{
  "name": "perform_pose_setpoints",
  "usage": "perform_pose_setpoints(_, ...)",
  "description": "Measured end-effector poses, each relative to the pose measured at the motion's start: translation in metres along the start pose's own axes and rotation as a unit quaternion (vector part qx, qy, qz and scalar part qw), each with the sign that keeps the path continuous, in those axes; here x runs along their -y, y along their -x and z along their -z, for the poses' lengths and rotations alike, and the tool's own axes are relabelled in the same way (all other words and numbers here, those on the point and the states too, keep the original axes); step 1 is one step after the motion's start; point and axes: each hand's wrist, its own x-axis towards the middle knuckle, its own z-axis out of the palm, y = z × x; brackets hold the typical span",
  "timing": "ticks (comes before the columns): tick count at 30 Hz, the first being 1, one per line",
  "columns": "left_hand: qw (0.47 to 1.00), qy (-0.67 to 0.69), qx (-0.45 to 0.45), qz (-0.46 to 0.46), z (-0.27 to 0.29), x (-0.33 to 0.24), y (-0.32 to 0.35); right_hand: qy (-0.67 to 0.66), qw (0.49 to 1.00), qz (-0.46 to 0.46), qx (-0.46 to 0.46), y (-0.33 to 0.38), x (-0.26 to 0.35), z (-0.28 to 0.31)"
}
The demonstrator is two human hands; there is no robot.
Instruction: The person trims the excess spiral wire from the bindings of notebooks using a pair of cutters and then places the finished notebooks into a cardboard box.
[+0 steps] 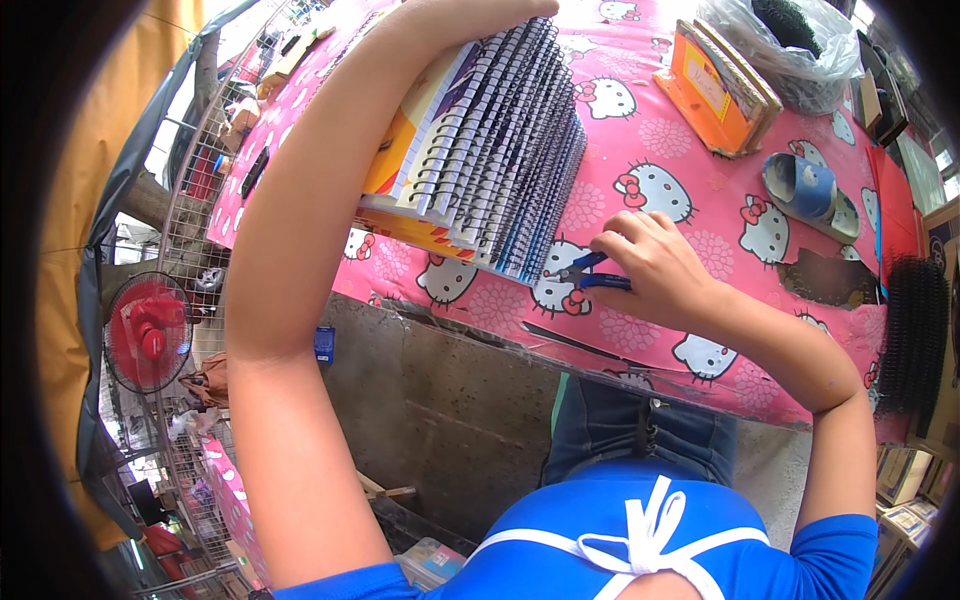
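While pliers (585,272) sit in right hand (655,270), notebooks (490,150) lie just beside.

Blue-handled pliers (585,272) touch a fanned stack of spiral-bound notebooks (490,150).

Market stall, stacked spiral notebooks (490,150), wire racks (200,190)

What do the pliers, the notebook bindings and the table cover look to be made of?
Pliers in the right hand: grips look like blue plastic or rubber, smooth; the dark tips are probably metal. Bindings: thin dark coils, likely coated wire or plastic; I cannot tell which. Table cover: pink printed sheet with a slight sheen and torn patches, probably vinyl or plastic film.
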Motion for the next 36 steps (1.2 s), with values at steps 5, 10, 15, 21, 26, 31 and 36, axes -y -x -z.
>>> perform_pose_setpoints(5,0.999,-0.023,-0.034,0.016,-0.009,0.008,-0.012,0.008,0.997,0.043,-0.056,-0.004,0.0,-0.014)
perform_pose_setpoints(10,0.998,-0.052,-0.03,0.032,-0.007,0.001,-0.006,-0.201,0.949,-0.183,0.159,-0.024,0.006,0.006)
perform_pose_setpoints(15,0.998,-0.055,-0.033,0.022,-0.008,0.004,-0.012,-0.31,0.873,-0.269,0.265,-0.041,-0.003,0.014)
perform_pose_setpoints(21,0.998,-0.051,-0.03,0.009,-0.008,0.008,-0.012,-0.007,0.998,-0.022,0.06,-0.01,0.008,0.005)
perform_pose_setpoints(26,0.997,-0.058,-0.042,-0.025,-0.007,0.008,-0.014,0.023,0.999,0.027,-0.015,-0.004,0.002,-0.015)
perform_pose_setpoints(31,0.996,-0.082,-0.047,0.002,-0.011,0.014,-0.017,-0.13,0.982,-0.089,0.108,-0.018,-0.003,-0.004)
perform_pose_setpoints(36,0.997,-0.074,-0.029,0.024,-0.007,0.006,-0.013,-0.265,0.846,-0.3,0.354,-0.052,0.002,0.026)
